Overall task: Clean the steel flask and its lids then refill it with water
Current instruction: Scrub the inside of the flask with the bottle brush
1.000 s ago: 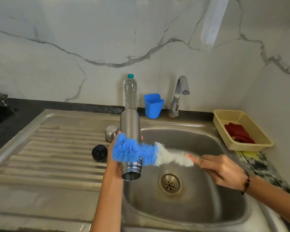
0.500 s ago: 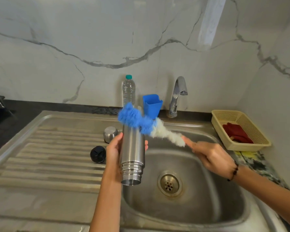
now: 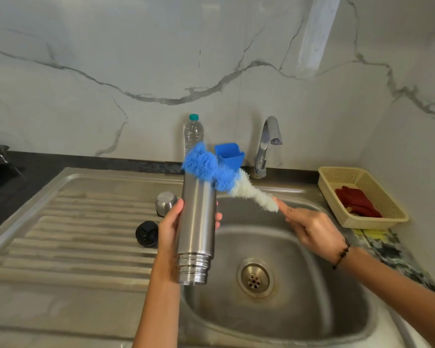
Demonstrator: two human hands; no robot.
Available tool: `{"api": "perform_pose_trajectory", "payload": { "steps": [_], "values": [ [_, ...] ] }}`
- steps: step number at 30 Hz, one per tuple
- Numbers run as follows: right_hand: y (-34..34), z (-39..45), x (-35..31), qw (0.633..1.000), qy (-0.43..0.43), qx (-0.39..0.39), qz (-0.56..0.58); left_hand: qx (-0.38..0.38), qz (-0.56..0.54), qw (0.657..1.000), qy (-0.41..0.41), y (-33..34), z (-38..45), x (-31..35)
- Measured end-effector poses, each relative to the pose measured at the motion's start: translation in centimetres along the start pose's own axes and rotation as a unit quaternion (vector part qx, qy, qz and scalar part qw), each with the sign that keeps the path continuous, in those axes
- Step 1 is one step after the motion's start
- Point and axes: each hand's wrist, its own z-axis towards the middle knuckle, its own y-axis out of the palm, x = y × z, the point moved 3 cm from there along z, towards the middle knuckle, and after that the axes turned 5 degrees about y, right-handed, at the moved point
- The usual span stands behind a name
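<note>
In the head view, the left hand [image 3: 172, 231] grasps the steel flask [image 3: 197, 232] around its middle, thumb on the near side and fingertips curling round the far side, holding it mouth-down over the sink [image 3: 274, 330]. The right hand [image 3: 314, 231] grips the handle of the brush [image 3: 222, 175], forefinger stretched along it. A second ago the blue bristles were wrapped round the threaded neck, below the left fingers; now they press on the flask's base, above those fingers. The scrub has travelled the outer wall, so the outside looks nearly done. Just left of the left thumb, the steel lid [image 3: 165, 203] and black stopper [image 3: 147, 233] sit on the draining board, probably unwashed yet.
</note>
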Motion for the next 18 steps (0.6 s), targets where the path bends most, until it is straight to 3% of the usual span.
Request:
{"api": "perform_pose_trajectory", "payload": {
  "steps": [6,12,18],
  "values": [
    [-0.8,1.0,-0.1,0.999,-0.019,0.026,0.005,0.024,-0.073,0.997,0.001,-0.2,0.2,0.2],
    [-0.2,-3.0,-1.3,0.992,-0.083,-0.080,0.044,0.151,0.029,0.987,0.038,-3.3,1.2,0.1],
    [-0.3,-5.1,-0.8,0.992,-0.064,-0.106,0.017,0.096,-0.024,0.995,0.024,-1.7,0.9,-0.4]
  ]
}}
